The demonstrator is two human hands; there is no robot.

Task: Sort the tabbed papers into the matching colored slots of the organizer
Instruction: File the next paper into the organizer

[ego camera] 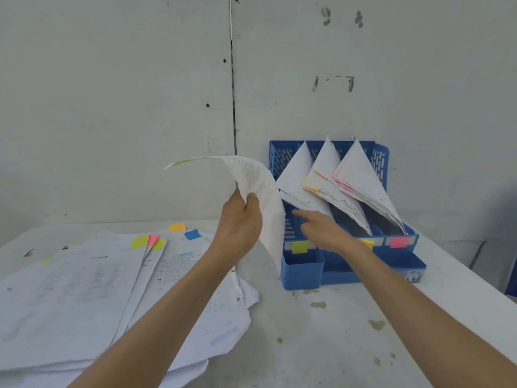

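Tabbed papers (84,289) lay in a loose, fanned pile on the white table (335,331) at the lower left of the frame. A green tab (140,242), a pink tab (153,240), an orange tab (177,227) and a blue tab (192,234) stuck out along the pile's far edge. Near the middle of the frame the left hand (239,222) was raised above the table, its thumb and fingers grasping a single sheet (260,186). That sheet curled over toward the upper left, with a green strip at its drooping top edge. Just right of it the right hand (324,231) grasped nothing, its index finger stretched toward the sheets in the leftmost slot; whether the fingertip touched them could not be told. Right of center stood the blue organizer (302,271) against the wall, with three slots. A green label (300,247) marked the front of the left slot, a yellow label (367,243) the middle one and a pink label (399,242) the right one. Papers leaned in all three, those in the middle with yellow tabs and those on the right with pink tabs.
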